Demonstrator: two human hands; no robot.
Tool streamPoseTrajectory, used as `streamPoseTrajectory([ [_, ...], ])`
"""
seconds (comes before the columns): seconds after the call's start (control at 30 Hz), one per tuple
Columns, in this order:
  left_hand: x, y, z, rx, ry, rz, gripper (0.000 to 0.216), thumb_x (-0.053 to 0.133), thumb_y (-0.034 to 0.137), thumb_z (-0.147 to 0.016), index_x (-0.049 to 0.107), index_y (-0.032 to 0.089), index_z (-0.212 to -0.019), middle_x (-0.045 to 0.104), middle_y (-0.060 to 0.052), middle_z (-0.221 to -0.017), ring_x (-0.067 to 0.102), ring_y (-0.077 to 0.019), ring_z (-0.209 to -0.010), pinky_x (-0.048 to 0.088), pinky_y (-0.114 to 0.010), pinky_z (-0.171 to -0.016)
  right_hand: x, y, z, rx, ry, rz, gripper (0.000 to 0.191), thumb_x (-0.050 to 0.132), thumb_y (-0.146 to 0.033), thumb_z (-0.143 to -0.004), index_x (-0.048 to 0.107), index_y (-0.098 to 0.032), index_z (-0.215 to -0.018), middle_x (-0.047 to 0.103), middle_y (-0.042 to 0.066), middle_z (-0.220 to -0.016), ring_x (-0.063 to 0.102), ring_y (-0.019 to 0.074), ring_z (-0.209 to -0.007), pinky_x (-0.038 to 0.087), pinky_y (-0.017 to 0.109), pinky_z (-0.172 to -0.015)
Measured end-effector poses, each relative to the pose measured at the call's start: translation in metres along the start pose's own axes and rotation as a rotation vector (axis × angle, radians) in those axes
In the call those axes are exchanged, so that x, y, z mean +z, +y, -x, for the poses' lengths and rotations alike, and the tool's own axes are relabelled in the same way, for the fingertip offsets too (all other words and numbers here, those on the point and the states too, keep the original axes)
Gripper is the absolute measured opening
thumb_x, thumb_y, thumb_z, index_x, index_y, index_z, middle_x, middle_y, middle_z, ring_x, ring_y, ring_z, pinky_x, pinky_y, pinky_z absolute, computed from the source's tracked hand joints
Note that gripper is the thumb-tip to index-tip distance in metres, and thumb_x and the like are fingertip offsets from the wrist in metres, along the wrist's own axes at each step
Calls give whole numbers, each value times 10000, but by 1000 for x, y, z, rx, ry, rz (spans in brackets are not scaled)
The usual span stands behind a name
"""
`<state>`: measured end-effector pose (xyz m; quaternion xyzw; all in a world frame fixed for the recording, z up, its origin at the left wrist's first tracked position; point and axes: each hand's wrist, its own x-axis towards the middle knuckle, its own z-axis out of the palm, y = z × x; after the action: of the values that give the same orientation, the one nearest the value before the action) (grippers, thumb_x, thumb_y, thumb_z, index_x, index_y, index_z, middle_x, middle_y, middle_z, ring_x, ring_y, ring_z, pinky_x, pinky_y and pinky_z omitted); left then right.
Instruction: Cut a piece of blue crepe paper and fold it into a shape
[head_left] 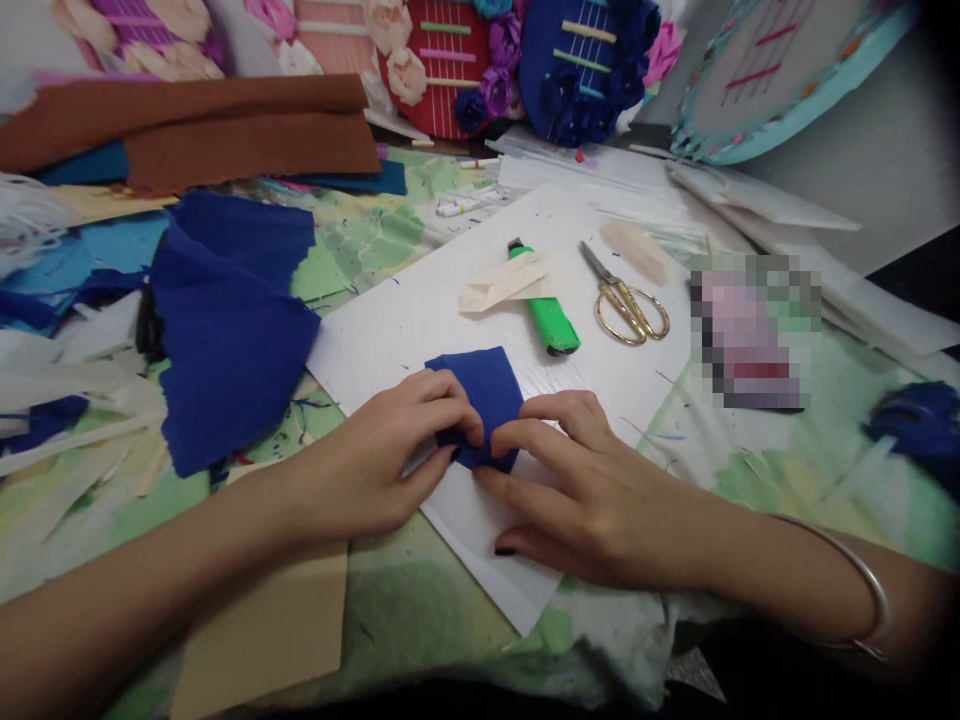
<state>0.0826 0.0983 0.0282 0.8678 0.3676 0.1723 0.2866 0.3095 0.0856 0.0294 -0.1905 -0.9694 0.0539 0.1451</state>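
A: From my screen, the biggest thing is the white sheet [420, 320] under both hands. To the left of the fingers lies a large piece of blue crepe paper [232, 330], far from them and not touched. What do you see at the hands?

B: The small blue paper square [484, 395] lies on the white sheet, directly under the fingertips. The left hand [375, 465] has its fingers curled together and pinches the near edge of the square. The right hand [592, 490] presses its bent fingers on the same edge, tips almost meeting the left ones.

A: I think the step is folding or rolling this edge. To do it well, I would hold both thumbs close, press evenly, and keep the far edge flat on the sheet, because crepe tears easily.

B: Agreed. Beyond the fingers, apart from them, I see the green lighter [551, 320] with a cream paper strip [502, 282] across it, and to the right of it the gold scissors [626, 300]
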Motion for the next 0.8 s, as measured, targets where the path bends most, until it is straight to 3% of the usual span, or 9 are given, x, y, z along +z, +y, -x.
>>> streamPoseTrajectory([
  [0.4,3,1,1,-7,8,-23,193,469,93,-807,569,186,-943,543,-46,-972,504,-183,-934,437,-325,-830,-3,-1,1,-35,20,-28,235,501,-254,-931,628,-99,-810,575,126,-952,436,249,-967,372,404,-775],
  [0.63,-3,-2,0,10,-62,14,266,415,27,-774,536,176,-957,543,-47,-976,504,-179,-927,435,-304,-811,-1,1,1,-40,-11,-29,197,525,-222,-914,628,-107,-792,583,108,-904,454,224,-909,361,382,-745],
  [0.8,-6,-4,1,-20,-42,66,267,392,19,-782,520,174,-958,551,-33,-949,518,-153,-877,435,-266,-777,-1,2,1,-39,-33,-52,221,487,-214,-934,634,-106,-809,591,109,-915,471,231,-951,368,398,-777],
])
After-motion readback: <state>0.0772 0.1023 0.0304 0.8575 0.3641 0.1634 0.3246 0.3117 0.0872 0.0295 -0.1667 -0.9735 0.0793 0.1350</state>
